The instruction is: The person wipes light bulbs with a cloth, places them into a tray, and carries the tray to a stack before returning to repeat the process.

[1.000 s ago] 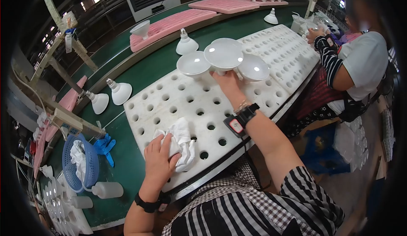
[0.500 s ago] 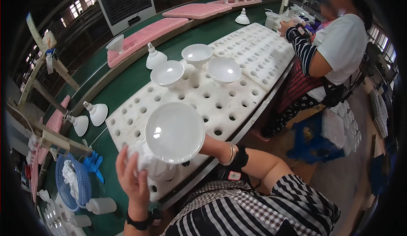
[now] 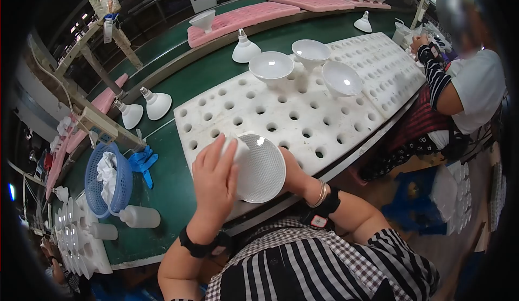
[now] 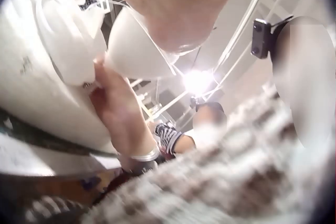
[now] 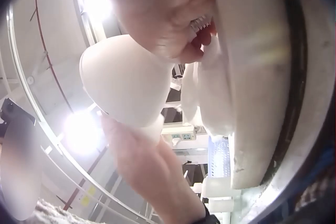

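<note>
A white reflector light bulb (image 3: 263, 174) with a textured glass face is held in front of the body, its face turned up towards the head camera. My right hand (image 3: 294, 174) grips it from behind at the neck; the ridged screw base (image 5: 199, 23) shows by the fingers in the right wrist view. My left hand (image 3: 213, 184) holds a white cloth (image 3: 235, 152) against the left part of the bulb's face. Beyond them, three more bulbs (image 3: 271, 67) stand face up in a white foam board (image 3: 254, 122) with rows of holes.
A blue basket (image 3: 125, 184) with white cloth, blue gloves (image 3: 142, 164) and plastic bottles (image 3: 140, 216) sit at the left on the green table. Bulbs (image 3: 157, 104) stand base up at the back. Pink foam trays (image 3: 243, 22) line the far side. Another person (image 3: 470, 84) works at the right.
My right hand has taken a bulb from the group on the board and brought it close to the body. My left hand has lifted the cloth off the board onto the bulb's face.
</note>
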Available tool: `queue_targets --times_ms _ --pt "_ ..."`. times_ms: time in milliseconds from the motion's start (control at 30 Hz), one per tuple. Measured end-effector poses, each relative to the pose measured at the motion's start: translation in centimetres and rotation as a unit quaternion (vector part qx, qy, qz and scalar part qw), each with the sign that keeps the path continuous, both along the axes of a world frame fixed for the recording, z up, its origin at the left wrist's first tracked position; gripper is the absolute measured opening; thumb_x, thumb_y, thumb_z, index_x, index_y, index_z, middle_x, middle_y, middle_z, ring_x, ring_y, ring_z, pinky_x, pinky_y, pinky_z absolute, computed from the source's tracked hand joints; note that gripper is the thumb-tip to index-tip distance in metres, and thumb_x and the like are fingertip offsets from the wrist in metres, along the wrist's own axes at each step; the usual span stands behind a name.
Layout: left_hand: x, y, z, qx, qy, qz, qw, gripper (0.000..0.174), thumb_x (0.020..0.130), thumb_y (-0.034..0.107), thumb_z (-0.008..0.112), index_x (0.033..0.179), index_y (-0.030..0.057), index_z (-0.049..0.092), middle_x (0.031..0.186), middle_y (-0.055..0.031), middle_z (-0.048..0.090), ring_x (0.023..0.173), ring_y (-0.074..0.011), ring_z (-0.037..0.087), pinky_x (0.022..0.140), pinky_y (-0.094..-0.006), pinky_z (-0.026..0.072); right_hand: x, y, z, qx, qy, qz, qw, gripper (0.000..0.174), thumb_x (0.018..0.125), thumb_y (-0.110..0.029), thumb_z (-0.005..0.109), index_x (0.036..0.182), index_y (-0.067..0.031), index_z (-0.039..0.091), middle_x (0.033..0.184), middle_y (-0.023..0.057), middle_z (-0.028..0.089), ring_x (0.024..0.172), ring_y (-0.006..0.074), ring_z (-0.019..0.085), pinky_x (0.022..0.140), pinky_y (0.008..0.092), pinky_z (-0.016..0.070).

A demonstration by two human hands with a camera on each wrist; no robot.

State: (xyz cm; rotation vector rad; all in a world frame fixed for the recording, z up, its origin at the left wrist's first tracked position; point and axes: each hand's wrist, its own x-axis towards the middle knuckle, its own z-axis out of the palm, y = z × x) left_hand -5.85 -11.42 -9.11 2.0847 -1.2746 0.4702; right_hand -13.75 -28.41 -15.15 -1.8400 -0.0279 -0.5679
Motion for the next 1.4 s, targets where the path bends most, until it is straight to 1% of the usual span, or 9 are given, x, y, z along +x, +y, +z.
queue_targets --times_ms 67,133,167,400,633,767,1033,1200,1400 --pt "-2.1 0.4 0.6 0.009 -0.04 -0.005 0.999 0.043 0.078 0.017 0.066 0.121 0.0134 0.064 0.131 -0.0118 0.055 0.116 -0.0324 0.051 0.098 -0.0444 0.0362 0.3 0.1 -0.9 0.041 -0.009 0.011 0.999 0.027 0.081 -0.016 0.066 0.104 -0.0012 0.063 0.094 0.0162 0.068 0.086 0.0311 0.066 0.074 0.0359 0.0512" --pt "-4.1 0.4 1.5 0.055 -0.102 -0.149 0.982 0.039 0.082 0.015 0.063 0.121 0.0116 0.064 0.133 -0.0121 0.054 0.117 -0.0353 0.05 0.099 -0.0433 0.0373 0.6 0.1 -2.5 0.282 0.038 0.081 0.955 0.028 0.082 -0.016 0.065 0.106 -0.0015 0.063 0.096 0.0122 0.069 0.087 0.0249 0.066 0.077 0.034 0.0511" --pt "-4.1 0.1 1.7 0.057 -0.099 -0.142 0.983 0.039 0.082 0.015 0.063 0.121 0.0116 0.064 0.133 -0.0121 0.054 0.117 -0.0353 0.05 0.099 -0.0433 0.0373 1.1 -0.4 -4.4 0.09 -0.015 0.051 0.995 0.027 0.083 -0.016 0.065 0.106 -0.0015 0.063 0.096 0.0098 0.068 0.088 0.0201 0.065 0.078 0.0328 0.0508" --pt "3.2 -1.9 0.4 -0.038 0.114 -0.032 0.992 0.028 0.09 0.015 0.057 0.116 0.0076 0.065 0.122 -0.0134 0.061 0.107 -0.0322 0.056 0.096 -0.0404 0.0398 0.4 -0.1 -1.3 0.055 0.022 0.001 0.998 0.03 0.081 -0.02 0.069 0.105 -0.0041 0.064 0.094 0.0134 0.068 0.086 0.0291 0.066 0.075 0.0357 0.0514" --pt "3.6 2.3 -4.1 -0.216 0.393 0.021 0.893 0.033 0.093 0.018 0.058 0.122 0.001 0.059 0.118 -0.0153 0.06 0.112 -0.0287 0.056 0.099 -0.0368 0.0416 0.3 -0.4 0.1 -0.078 0.015 -0.019 0.997 0.032 0.076 -0.016 0.071 0.105 -0.0041 0.061 0.093 0.0163 0.067 0.085 0.0346 0.064 0.073 0.0402 0.0506" --pt "2.0 3.0 -1.0 -0.13 0.205 -0.006 0.97 0.054 0.083 0.024 0.072 0.128 0.0011 0.053 0.123 -0.0156 0.056 0.113 -0.0273 0.056 0.098 -0.036 0.0424 -0.5 -0.3 3.0 -0.232 0.139 -0.054 0.961 0.05 0.07 -0.011 0.074 0.116 -0.0066 0.055 0.095 0.0156 0.066 0.084 0.0361 0.063 0.075 0.0438 0.0487" --pt "1.9 2.3 -2.2 -0.183 0.386 -0.001 0.904 0.058 0.079 0.024 0.076 0.126 0.0003 0.054 0.119 -0.0174 0.058 0.111 -0.0306 0.056 0.097 -0.0379 0.043 -2.5 0.1 6.3 -0.222 -0.009 -0.072 0.972 0.047 0.071 -0.022 0.079 0.112 -0.0062 0.062 0.086 0.0114 0.064 0.074 0.0293 0.062 0.066 0.0375 0.049" --pt "1.6 2.7 -1.1 -0.101 0.084 0.039 0.991 0.06 0.072 0.022 0.08 0.125 0.0044 0.057 0.126 -0.0171 0.055 0.113 -0.0329 0.054 0.096 -0.0395 0.0438 -2.4 0.9 7.3 -0.25 -0.046 -0.084 0.963 0.04 0.072 -0.022 0.079 0.105 -0.0055 0.066 0.076 0.0075 0.058 0.067 0.0236 0.059 0.057 0.0328 0.0464" --pt "0.6 1.1 -1.3 -0.083 0.126 -0.014 0.988 0.059 0.065 0.015 0.08 0.119 0.0054 0.06 0.127 -0.0156 0.054 0.111 -0.033 0.054 0.093 -0.0409 0.0448 -0.5 2.2 6.8 -0.206 -0.043 -0.016 0.978 0.036 0.075 -0.02 0.076 0.106 -0.0046 0.065 0.079 0.0084 0.059 0.072 0.0252 0.06 0.065 0.0359 0.0473"
